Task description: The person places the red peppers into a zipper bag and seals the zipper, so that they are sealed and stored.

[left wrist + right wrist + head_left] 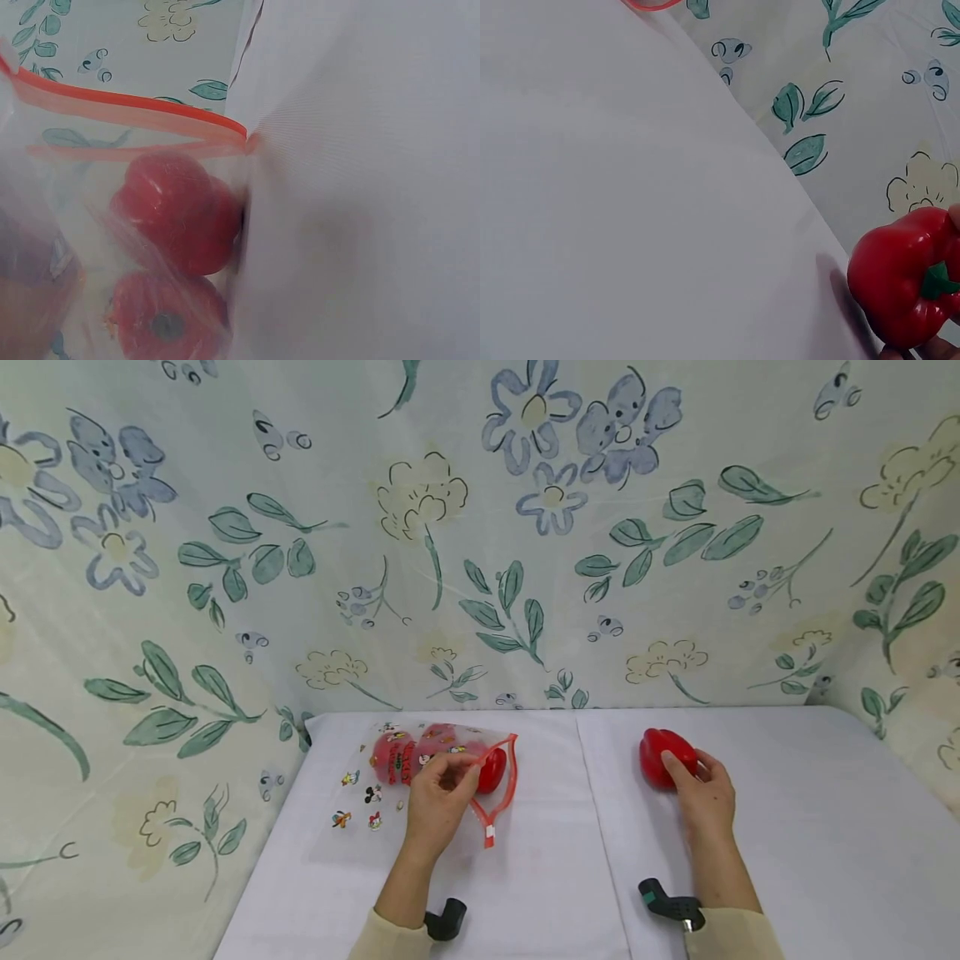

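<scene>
Red pepper clamped in my right hand, right of the bag, green stem aimed right in the right wrist view! My left hand pinches the bag's orange rim, mouth facing right, long axis running sideways.

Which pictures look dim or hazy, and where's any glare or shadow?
Head view: bright; left wrist view: dimmer, bagged pepper hazy through the bag; right wrist view: also dim, small highlights on the held pepper, soft shadow on the white cloth.
</scene>
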`<state>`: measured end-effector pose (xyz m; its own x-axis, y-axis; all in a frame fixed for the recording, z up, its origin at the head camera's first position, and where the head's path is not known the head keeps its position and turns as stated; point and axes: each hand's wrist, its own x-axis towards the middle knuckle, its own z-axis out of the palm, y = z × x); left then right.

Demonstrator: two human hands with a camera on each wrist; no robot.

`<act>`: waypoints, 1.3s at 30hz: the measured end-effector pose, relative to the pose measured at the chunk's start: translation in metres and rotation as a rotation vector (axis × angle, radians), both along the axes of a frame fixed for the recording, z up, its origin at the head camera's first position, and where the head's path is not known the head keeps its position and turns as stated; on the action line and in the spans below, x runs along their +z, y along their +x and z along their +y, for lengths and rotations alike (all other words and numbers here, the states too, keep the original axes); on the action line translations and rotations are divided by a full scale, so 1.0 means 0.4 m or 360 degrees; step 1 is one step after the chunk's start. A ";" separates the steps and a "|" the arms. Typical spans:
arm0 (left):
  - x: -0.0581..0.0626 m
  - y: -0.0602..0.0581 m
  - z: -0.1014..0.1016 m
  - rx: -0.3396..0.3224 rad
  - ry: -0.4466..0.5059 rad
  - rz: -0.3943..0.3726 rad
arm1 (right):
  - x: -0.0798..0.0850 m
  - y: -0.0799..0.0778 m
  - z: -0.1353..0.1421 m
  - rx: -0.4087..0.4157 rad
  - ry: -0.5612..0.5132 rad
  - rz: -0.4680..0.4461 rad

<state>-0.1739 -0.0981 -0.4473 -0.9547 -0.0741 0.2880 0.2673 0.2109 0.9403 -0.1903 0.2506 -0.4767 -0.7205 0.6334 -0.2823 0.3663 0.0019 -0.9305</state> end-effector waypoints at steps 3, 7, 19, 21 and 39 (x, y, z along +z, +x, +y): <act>0.001 0.001 0.000 0.0002 0.0001 -0.0003 | 0.003 0.001 0.000 0.0018 -0.0004 0.0001; 0.002 0.002 0.000 0.0002 -0.0005 0.0000 | 0.009 0.000 -0.006 0.0085 -0.0032 0.0035; 0.003 0.004 0.001 0.0006 -0.0013 0.0004 | 0.030 0.007 -0.046 0.0328 0.0032 0.0100; 0.002 0.003 0.001 0.0006 -0.0006 0.0002 | 0.033 0.008 -0.051 0.0366 0.0043 0.0108; 0.001 0.002 0.003 0.0016 -0.0015 -0.0017 | 0.064 0.014 -0.070 0.0787 0.0176 0.0184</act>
